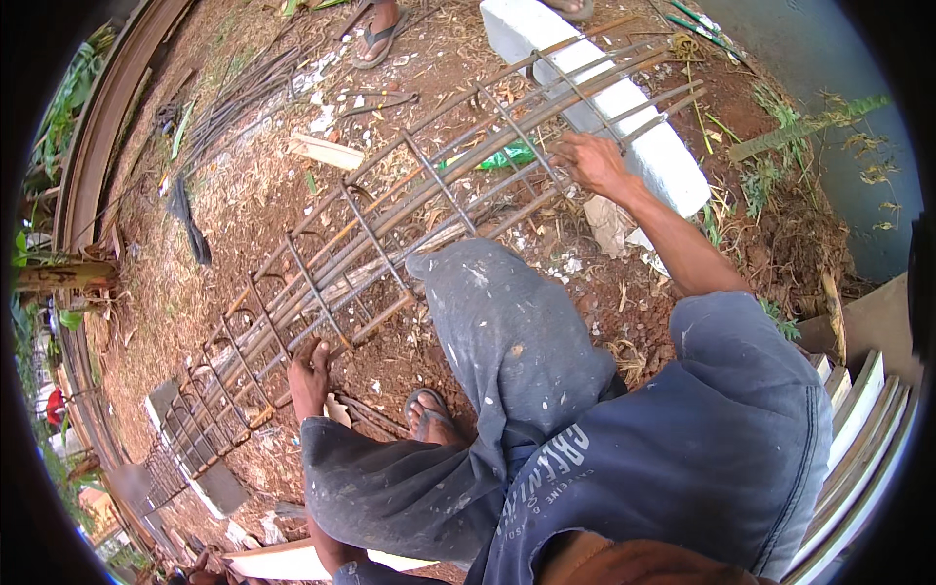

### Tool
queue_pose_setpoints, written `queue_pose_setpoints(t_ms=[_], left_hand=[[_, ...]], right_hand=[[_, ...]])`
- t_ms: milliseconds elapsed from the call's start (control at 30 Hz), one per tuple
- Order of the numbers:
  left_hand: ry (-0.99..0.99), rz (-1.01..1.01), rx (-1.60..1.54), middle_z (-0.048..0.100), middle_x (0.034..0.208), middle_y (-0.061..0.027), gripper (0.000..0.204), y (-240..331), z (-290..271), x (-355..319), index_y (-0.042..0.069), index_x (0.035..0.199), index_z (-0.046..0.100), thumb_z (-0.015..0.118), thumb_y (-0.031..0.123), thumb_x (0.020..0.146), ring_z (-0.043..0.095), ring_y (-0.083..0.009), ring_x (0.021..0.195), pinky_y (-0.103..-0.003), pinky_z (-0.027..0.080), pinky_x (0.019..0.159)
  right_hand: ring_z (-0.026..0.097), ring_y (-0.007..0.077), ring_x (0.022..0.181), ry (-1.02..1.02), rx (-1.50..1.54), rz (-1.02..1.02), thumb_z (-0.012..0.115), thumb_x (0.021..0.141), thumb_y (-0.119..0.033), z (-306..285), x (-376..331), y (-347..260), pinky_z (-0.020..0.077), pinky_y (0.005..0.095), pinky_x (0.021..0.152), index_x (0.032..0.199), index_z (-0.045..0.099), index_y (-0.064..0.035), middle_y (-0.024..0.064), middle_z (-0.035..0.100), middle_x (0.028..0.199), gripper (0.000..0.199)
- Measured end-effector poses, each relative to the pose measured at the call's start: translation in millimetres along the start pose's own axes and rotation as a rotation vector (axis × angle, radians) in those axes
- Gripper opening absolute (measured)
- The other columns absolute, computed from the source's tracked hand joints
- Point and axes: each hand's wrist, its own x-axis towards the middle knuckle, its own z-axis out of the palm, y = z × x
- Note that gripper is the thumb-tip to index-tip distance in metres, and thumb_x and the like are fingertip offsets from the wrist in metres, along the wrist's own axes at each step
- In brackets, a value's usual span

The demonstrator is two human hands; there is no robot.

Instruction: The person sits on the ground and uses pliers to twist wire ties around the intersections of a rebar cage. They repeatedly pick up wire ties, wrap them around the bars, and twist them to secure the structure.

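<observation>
Rusted rebar cage [390, 244] lying on bare red earth [244, 195], running diagonally from lower left to upper right. Far lower-left end resting on a grey concrete block [219, 483]; upper-right end propped on a white block [639, 136]. Loose spare rods [234, 97] heaped at upper left, beside a wood offcut [327, 151] and a dark strap [190, 219].

Left hand [310, 375] set against the near lower edge of the cage, fingers curled down onto a long bar; grip appears pressed around it, though fingertips hidden. Sandalled foot [429, 414] planted just beside that hand. Knee in stained grey trousers [507, 322] raised in front of the mid-section.

Right hand [595, 161] reaching to the upper end of the cage, fingers closed over a stirrup crossing the long bars; no tool visible in it. Green scrap [507, 156] lying under the bars near that hand. Another person's sandalled foot [375, 34] at top edge, well apart.

Progress, as judged: stirrups already spaced along the whole visible length, cage holding its box shape. Ties at crossings too small to confirm. Work seemingly remaining at the upper-right end only, extent unclear.
</observation>
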Motion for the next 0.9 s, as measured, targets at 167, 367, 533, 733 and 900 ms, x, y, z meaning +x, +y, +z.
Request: queue_pose_setpoints(t_ms=[167,367,533,733,900], left_hand=[[-0.134,-0.132,-0.241,0.068,0.093,-0.0268,0.054,22.5,52.4,19.2,-0.007,0.103,0.065,0.052,0.045,0.097,0.066,-0.0374,0.088,-0.042,0.048,0.079],[-0.129,-0.247,-0.333,0.062,0.117,-0.0290,0.061,8.2,57.9,18.0,-0.007,0.124,0.057,0.054,0.046,0.095,0.060,-0.0377,0.112,-0.040,0.045,0.095],[0.015,-0.115,-0.204,0.046,0.139,-0.0301,0.066,10.4,65.1,14.2,-0.007,0.132,0.051,0.053,0.047,0.094,0.046,-0.0416,0.128,-0.043,0.036,0.106],[-0.026,-0.129,0.022,0.042,0.142,-0.0287,0.064,19.7,62.0,18.2,0.000,0.133,0.052,0.045,0.051,0.095,0.044,-0.0445,0.128,-0.047,0.034,0.107],[-0.004,-0.163,-0.021,0.051,0.136,-0.0260,0.059,20.9,50.7,13.2,0.001,0.131,0.056,0.054,0.046,0.093,0.052,-0.0380,0.124,-0.043,0.038,0.104]], right_hand=[[0.060,0.0292,0.110,0.146,0.004,0.064,0.060,0.089,-0.026,19.5,4.3,1.7,0.0507,0.0414,0.091,0.117,0.068,-0.0116,0.0072,0.064,0.121,0.033],[0.057,0.0298,0.117,0.137,0.048,0.047,0.064,0.086,-0.026,27.1,0.8,-3.2,0.0490,0.0400,0.095,0.119,0.067,-0.0144,0.0090,0.061,0.127,0.035],[0.061,0.0241,0.111,0.254,0.078,0.074,0.066,0.084,-0.028,35.9,1.6,7.3,0.0503,0.0360,0.092,0.115,0.069,-0.0177,0.0025,0.064,0.123,0.033],[0.062,0.0262,0.106,0.195,0.024,0.170,0.064,0.087,-0.032,17.6,3.6,-3.3,0.0509,0.0381,0.089,0.109,0.072,-0.0178,0.0011,0.064,0.124,0.027],[0.066,0.0330,0.095,0.236,-0.161,0.198,0.065,0.086,-0.034,-3.4,-6.8,-32.2,0.0524,0.0442,0.079,0.108,0.070,-0.0159,0.0081,0.066,0.115,0.029]])
